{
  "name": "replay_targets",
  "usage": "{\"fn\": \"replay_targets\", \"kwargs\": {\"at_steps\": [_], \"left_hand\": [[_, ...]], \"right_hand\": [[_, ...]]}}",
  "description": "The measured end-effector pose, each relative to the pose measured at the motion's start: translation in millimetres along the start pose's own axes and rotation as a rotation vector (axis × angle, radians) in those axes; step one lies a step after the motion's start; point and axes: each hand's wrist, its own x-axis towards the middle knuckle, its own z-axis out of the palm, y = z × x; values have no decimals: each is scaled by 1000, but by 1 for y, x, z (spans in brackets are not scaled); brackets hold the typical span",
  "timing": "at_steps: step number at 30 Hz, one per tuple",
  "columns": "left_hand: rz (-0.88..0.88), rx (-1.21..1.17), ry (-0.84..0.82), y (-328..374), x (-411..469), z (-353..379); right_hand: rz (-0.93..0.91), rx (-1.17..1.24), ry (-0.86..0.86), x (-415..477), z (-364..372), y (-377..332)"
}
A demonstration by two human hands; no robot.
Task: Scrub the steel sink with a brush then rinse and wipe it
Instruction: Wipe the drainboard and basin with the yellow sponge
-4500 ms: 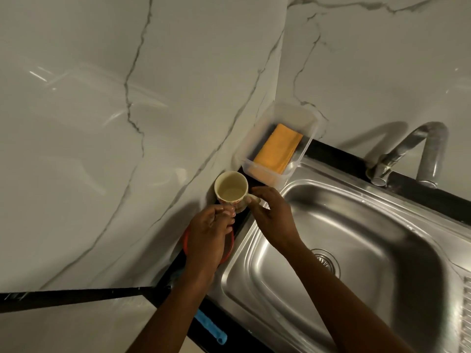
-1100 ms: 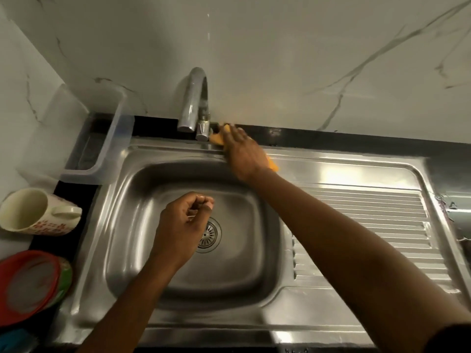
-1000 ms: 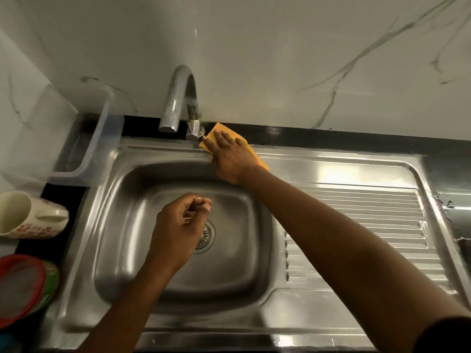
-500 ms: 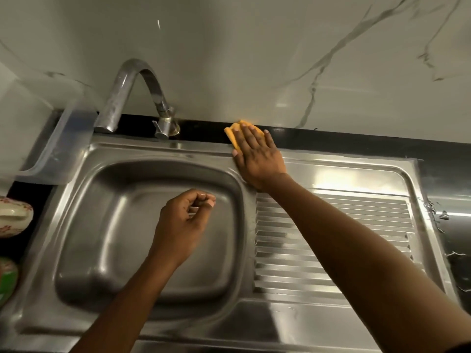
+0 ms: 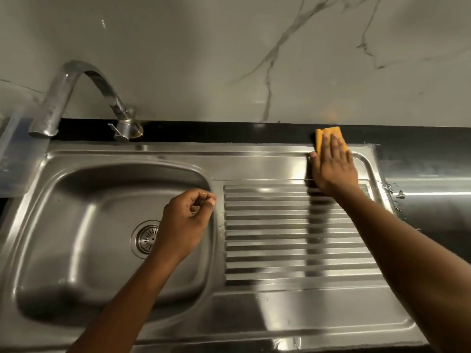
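Observation:
The steel sink (image 5: 254, 161) fills the view, with its basin on the left and a ribbed drainboard (image 5: 293, 238) on the right. My right hand (image 5: 334, 166) lies flat on an orange cloth (image 5: 331, 133) at the sink's back rim, near the far right corner. Most of the cloth is hidden under my fingers. My left hand (image 5: 183, 225) hovers over the basin's right side with fingers loosely curled and nothing in it. The drain (image 5: 145, 238) shows just left of that hand.
A curved steel tap (image 5: 76, 98) stands at the back left, its spout swung to the left. A clear plastic container (image 5: 10, 149) sits at the left edge. A black counter strip (image 5: 229, 131) runs behind the sink below the marble wall (image 5: 229, 59).
My right hand has slid the orange cloth rightwards along the back rim, from beside the tap to the far right corner. My left hand has stayed curled over the basin.

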Motion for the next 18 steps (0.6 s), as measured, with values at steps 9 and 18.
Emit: {"fn": "replay_targets", "kwargs": {"at_steps": [9, 18], "left_hand": [[26, 5, -39, -1, -4, 2], [37, -28, -89, -2, -7, 2]], "right_hand": [[304, 90, 135, -31, -23, 48], [329, 113, 95, -37, 16, 11]]}}
